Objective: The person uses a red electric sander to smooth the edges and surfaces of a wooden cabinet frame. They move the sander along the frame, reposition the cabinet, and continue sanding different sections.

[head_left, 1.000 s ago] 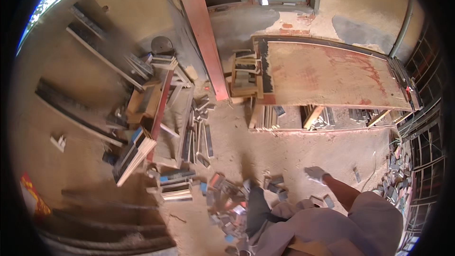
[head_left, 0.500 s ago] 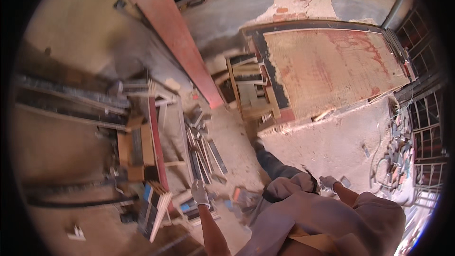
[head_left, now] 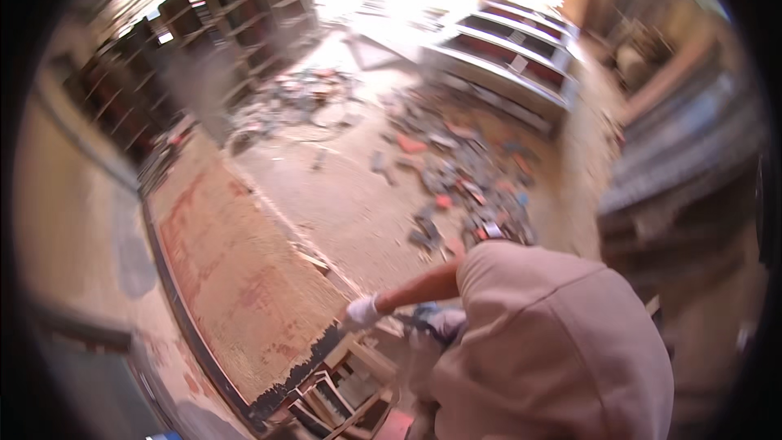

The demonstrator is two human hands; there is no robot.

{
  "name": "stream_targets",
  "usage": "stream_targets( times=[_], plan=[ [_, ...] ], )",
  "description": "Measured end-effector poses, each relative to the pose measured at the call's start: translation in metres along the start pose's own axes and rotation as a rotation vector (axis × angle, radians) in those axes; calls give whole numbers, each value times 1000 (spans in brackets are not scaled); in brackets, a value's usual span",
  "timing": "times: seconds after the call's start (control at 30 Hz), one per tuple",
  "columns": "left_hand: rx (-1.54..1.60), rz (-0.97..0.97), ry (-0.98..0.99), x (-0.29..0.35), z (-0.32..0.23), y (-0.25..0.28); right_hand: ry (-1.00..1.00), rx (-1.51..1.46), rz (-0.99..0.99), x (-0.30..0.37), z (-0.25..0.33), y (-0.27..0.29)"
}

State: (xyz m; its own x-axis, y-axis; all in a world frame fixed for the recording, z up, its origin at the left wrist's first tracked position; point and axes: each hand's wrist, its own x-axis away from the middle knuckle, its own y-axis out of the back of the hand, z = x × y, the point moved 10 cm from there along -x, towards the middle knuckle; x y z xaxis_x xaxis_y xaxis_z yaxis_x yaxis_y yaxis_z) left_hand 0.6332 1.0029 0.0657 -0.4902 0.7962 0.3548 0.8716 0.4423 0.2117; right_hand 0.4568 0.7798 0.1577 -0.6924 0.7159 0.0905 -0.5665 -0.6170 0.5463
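Observation:
My right hand (head_left: 363, 310), in a white glove, reaches across toward the left from a bare forearm and a pale pinkish sleeve. It is beside the near corner of a large worn board (head_left: 244, 261) with red stains and a dark border. Motion blurs the fingers, so their grip and any contact with the board cannot be made out. Just below the hand stands a wooden frame (head_left: 371, 358) with several slats. My left hand does not show.
Broken rubble (head_left: 464, 171) in grey and red lies over the floor ahead. A metal-edged rack (head_left: 497, 73) stands beyond it near the bright opening. Dark shelving (head_left: 252, 8) lines the far left, and blurred long beams (head_left: 684, 147) are stacked at the right.
My view has swung to the right and tilted, so the board now appears at the left. My left hand has gone from sight. My right hand now appears beside the board's corner.

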Motion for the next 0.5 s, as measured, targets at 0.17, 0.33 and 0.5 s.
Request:
stream_targets(
  times=[0.17, 0.33, 0.5],
  plan=[
    [-120, 401, -20, 38, 0, -27, -511, 302, -155, 237, -83, -35],
    [-257, 555, -17, 54, 28, -4, -1324, -88, -152, 512, -110, -137],
    [-414, 671, -33, 73, 37, -33, -1580, -261, -301, 654, -95, -192]
  ],
)
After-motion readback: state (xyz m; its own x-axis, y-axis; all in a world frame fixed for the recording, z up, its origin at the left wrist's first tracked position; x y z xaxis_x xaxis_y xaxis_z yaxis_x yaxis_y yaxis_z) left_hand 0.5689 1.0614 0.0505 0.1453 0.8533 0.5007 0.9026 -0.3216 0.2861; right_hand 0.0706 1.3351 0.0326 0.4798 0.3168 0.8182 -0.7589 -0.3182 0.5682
